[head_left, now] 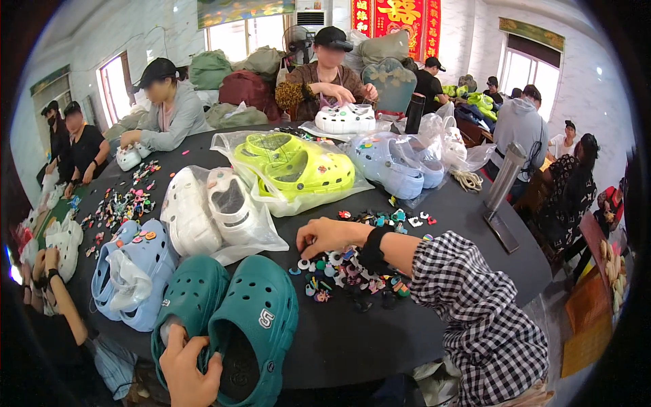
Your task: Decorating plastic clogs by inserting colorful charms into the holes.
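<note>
A pair of teal clogs stands tilted at the table's near edge, toes pointing away. My left hand grips the pair where the two openings meet, its fingers reaching into the left clog. A small charm sits on the right clog's strap side. My right hand, with a black band at the wrist and a checked sleeve, is over the far left side of a heap of small shoe charms. Its fingers curl down together; whatever is between their tips is hidden.
Light blue clogs stand left of the teal pair. Beyond are bagged white clogs, lime clogs and pale blue clogs. A metal stand is at right. Another charm heap lies left. Several people sit around.
</note>
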Action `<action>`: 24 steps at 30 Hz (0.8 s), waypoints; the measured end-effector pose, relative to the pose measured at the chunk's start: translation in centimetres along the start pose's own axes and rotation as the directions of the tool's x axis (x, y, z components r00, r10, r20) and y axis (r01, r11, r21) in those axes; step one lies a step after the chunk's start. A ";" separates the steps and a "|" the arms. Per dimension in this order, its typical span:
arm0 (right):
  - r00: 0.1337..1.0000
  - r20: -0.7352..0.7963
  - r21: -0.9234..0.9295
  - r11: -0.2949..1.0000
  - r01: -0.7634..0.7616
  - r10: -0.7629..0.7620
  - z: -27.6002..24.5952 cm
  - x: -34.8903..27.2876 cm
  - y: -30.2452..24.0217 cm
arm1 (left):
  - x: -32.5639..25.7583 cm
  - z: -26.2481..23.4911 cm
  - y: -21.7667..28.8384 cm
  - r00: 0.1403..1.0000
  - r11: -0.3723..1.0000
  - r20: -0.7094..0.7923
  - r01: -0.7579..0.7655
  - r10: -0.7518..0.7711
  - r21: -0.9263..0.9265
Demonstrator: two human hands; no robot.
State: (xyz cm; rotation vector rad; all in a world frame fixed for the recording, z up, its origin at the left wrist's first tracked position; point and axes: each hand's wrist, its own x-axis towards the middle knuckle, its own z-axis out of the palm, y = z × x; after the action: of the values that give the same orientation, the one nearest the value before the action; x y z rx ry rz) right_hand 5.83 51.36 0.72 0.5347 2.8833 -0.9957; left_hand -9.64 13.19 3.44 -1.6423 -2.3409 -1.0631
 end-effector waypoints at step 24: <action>0.983 -0.180 -0.067 0.997 0.035 -0.046 4.8 -1.7 -4.5 | 1.0 -1.7 1.8 0.993 0.999 0.113 -0.029 0.025 0.028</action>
State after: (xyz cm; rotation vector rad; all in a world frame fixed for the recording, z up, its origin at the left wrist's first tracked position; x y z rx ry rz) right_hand 5.60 44.63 -0.16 0.5940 3.0852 -0.9011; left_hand -9.04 13.27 6.01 -1.7623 -2.3832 -0.9498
